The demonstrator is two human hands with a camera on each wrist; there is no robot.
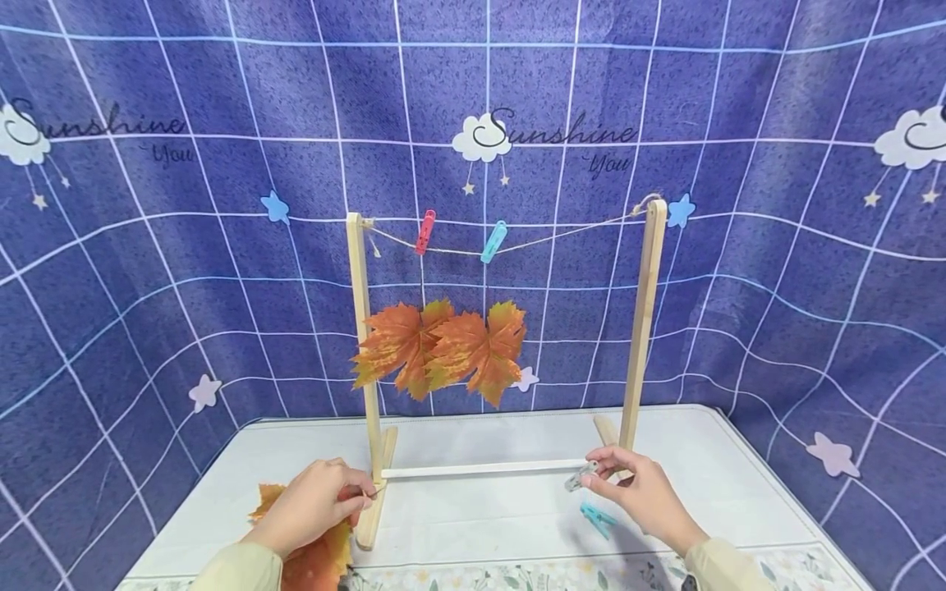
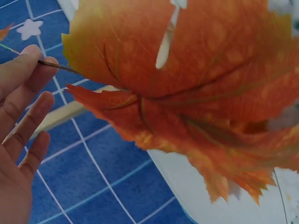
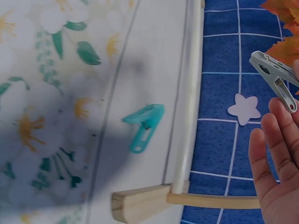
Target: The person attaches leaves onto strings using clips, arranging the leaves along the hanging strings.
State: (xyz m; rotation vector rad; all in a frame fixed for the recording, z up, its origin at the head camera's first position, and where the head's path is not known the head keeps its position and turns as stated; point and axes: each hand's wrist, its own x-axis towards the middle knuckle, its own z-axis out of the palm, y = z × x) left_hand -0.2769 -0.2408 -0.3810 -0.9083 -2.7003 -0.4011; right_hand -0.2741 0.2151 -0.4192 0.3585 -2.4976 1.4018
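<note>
My left hand [image 1: 318,505] pinches the thin stem of an orange artificial maple leaf [image 2: 187,93] between thumb and forefinger, near the rack's left foot. In the right hand [image 1: 643,492] a grey clothespin [image 3: 275,79] is held by thumb and fingertips, above the table's right side. Below it a teal clothespin [image 1: 597,519] lies on the table. Two orange leaves [image 1: 484,349] hang by their stems from the twine [image 1: 547,240], one under a red clothespin [image 1: 424,231], the other under a light blue clothespin [image 1: 493,241].
The wooden rack's left post [image 1: 360,312] and right post [image 1: 641,328] carry the sagging twine, and a white rod [image 1: 480,469] joins them low down. A white table [image 1: 458,521] with a floral front strip bears the rack. Behind hangs a blue gridded curtain [image 1: 222,271].
</note>
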